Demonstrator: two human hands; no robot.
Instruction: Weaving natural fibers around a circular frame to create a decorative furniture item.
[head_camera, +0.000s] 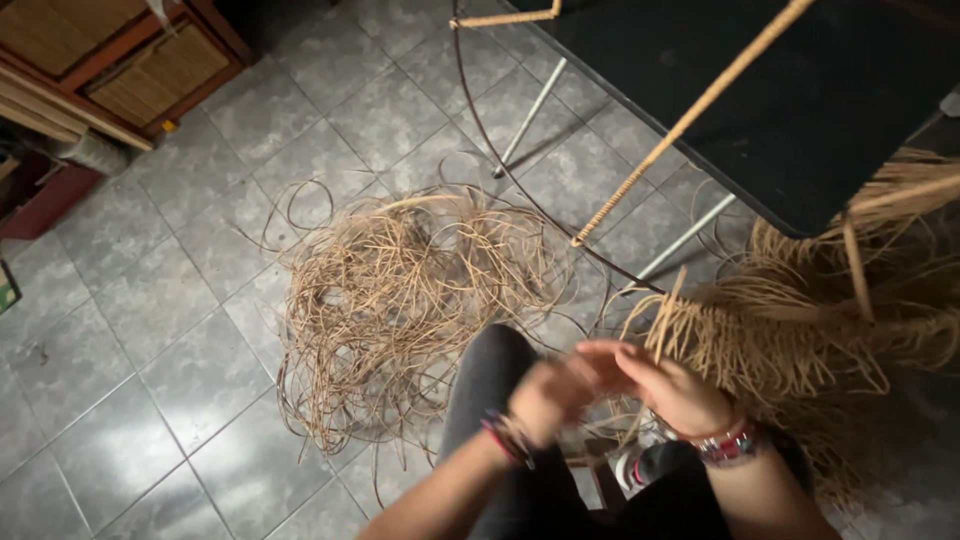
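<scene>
Your left hand (545, 398) is blurred — grip unclear; your right hand (668, 385) pinches one cane strand (664, 322) — one loose heap (400, 300) lies beside.

Bare tiled floor (130, 330) lies open on the left side, well apart from anything. A loose tangle of cane strands (400, 290) covers the middle floor. On the right, the fringed woven piece (820, 330) crowds in, with the black table (800, 90) and its metal legs (530, 115) above. A wrapped rod (690, 110) and a thin wire hoop (500, 170) cross the gap between, possibly joined.
</scene>
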